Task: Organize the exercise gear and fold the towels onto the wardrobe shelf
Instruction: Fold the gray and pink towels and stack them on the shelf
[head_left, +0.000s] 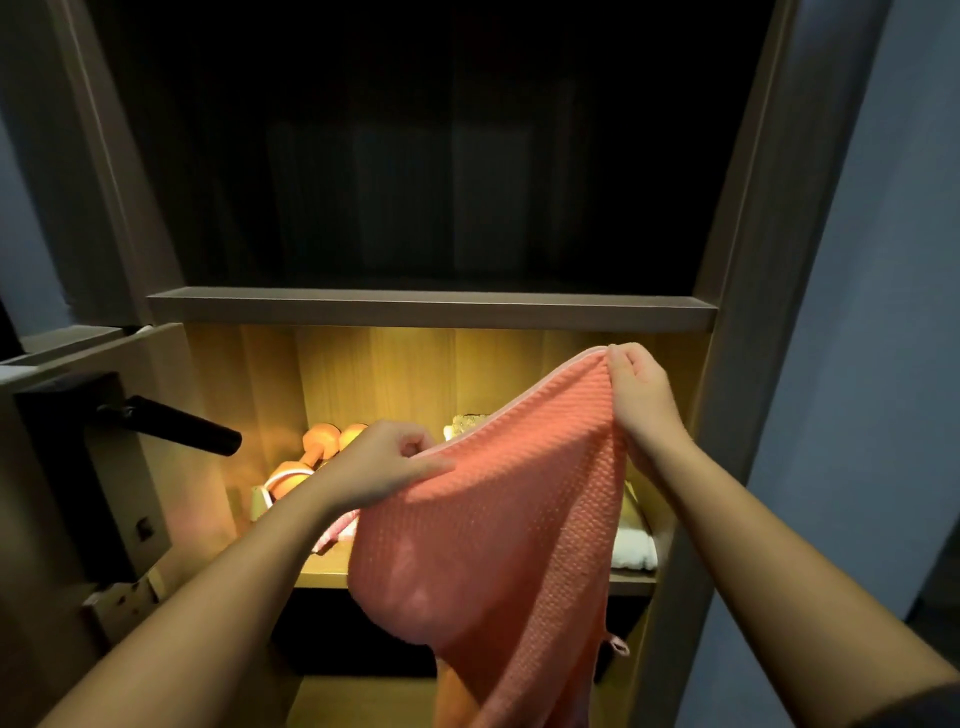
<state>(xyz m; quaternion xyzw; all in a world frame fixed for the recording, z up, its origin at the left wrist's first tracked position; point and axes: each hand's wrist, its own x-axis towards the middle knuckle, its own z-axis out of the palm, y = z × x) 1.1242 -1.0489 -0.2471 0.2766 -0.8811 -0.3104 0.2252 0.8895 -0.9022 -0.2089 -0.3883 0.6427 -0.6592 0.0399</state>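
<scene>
Both grips are clamped on the pink towel (493, 519): the right hand (641, 400) pinches its high corner, the left hand (384, 467) the lower edge. It hangs in front of the wardrobe shelf (322, 571). Best to level both corners and tauten the hem before folding.

Head-worn view, forward-down, near the shelf (324, 569)

Shelf (322, 570) w/ orange dumbbells (316, 442), white towel (635, 552)
</scene>
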